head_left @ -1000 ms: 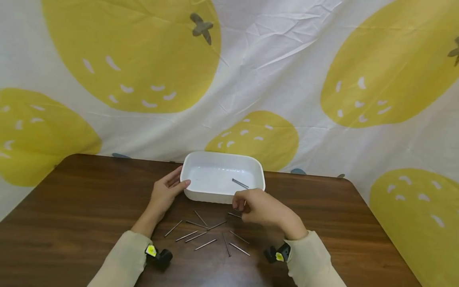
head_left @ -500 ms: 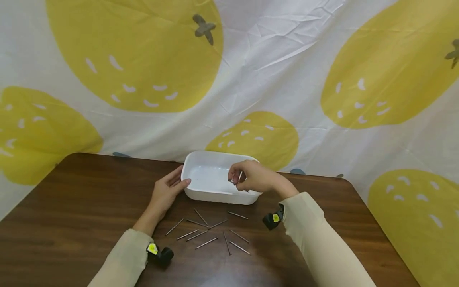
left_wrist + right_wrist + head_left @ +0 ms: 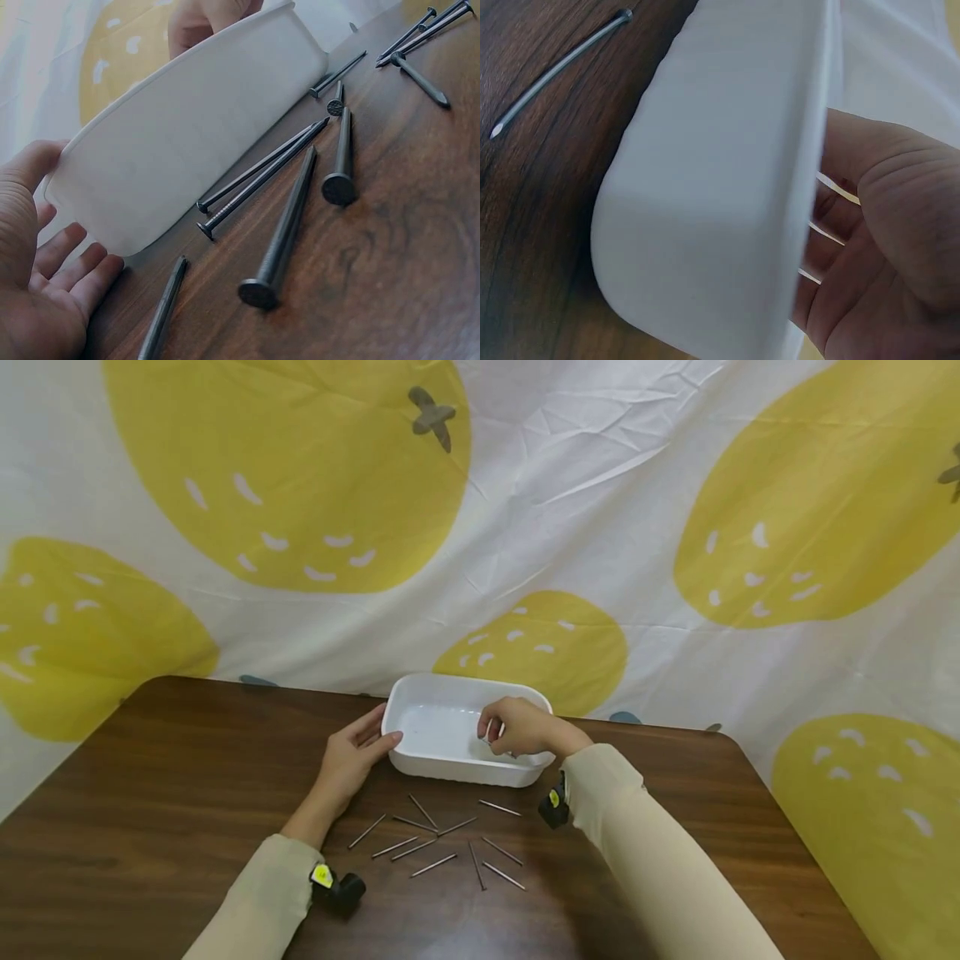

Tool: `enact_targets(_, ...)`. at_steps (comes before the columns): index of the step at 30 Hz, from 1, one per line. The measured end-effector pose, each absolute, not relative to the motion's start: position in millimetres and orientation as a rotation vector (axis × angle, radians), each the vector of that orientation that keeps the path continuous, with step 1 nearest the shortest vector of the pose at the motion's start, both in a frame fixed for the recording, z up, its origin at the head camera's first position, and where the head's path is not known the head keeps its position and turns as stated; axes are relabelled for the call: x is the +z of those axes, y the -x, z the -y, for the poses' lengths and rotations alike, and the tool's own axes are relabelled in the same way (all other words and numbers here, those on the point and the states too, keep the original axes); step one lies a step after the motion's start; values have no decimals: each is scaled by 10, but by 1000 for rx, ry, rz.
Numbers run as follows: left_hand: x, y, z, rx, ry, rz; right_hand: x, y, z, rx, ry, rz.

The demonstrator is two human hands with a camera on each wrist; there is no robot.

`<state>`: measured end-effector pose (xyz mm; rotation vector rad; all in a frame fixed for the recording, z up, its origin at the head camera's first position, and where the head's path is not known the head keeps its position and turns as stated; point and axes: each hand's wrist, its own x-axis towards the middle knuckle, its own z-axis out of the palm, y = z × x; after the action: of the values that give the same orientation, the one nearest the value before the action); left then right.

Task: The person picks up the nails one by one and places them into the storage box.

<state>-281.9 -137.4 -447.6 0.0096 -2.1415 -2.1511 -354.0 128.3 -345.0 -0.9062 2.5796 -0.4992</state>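
A white rectangular baking dish (image 3: 442, 768) stands at the back of the table. My left hand (image 3: 348, 768) holds its left end, thumb on the rim and fingers along the outer side; the left wrist view shows this hand (image 3: 45, 255) close up. Over the dish's right half, my right hand (image 3: 517, 725) reaches in with curled fingers. It seems to pinch a nail, of which just a glint shows. In the right wrist view the dish wall (image 3: 705, 180) hides the fingertips of this hand (image 3: 885, 225). Several loose nails (image 3: 433, 865) lie in front of the dish.
The dark wooden table (image 3: 187, 793) ends just behind the dish at a hanging cloth (image 3: 540, 527) with yellow fruit prints. One nail (image 3: 499, 807) lies apart, near the dish's front right. Wrist cameras (image 3: 341, 893) sit on both sleeves.
My right hand has moved up from in front of the dish to inside its right half, and its forearm has swung inward. The left hand keeps its hold; the nails on the table look unmoved.
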Motion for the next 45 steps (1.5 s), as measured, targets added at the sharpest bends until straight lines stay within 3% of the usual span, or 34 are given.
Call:
enact_targets(31,-4434,2835,1331,-2159,16,2120,-3691,3716,-1326,-361,891,-2738)
enact_targets(45,-4468,2819,1369,-2163,-17,2137,-3368,3508,-1384,-300,1123,-2734)
